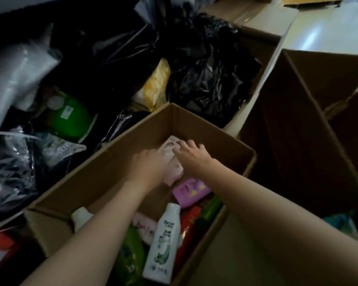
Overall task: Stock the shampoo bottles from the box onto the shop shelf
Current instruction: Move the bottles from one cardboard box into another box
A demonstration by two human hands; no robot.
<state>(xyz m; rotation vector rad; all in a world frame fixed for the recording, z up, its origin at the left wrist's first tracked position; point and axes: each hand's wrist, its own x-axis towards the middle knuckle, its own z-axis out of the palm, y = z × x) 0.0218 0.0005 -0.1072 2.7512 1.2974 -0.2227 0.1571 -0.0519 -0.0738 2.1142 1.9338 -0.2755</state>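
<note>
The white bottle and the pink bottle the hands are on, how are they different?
The white bottle is white with green on its label; the pink bottle is pale pink. The white bottle lies near the close end of the box and nobody touches it; the pink bottle lies farther in, with the left hand and the right hand on it. The white bottle shows almost whole; the hands hide much of the pink bottle. Both are in the same box.

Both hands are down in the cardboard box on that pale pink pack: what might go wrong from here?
1. Both hands, left hand and right hand, are on a pale pink patterned pack, possibly not shampoo; the white shampoo bottle with green print lies untouched nearer the camera.
2. Lifting the pack may shift the lilac pack beside it.
3. The brown cardboard box interior is dim, so labels are easily misread.
</note>
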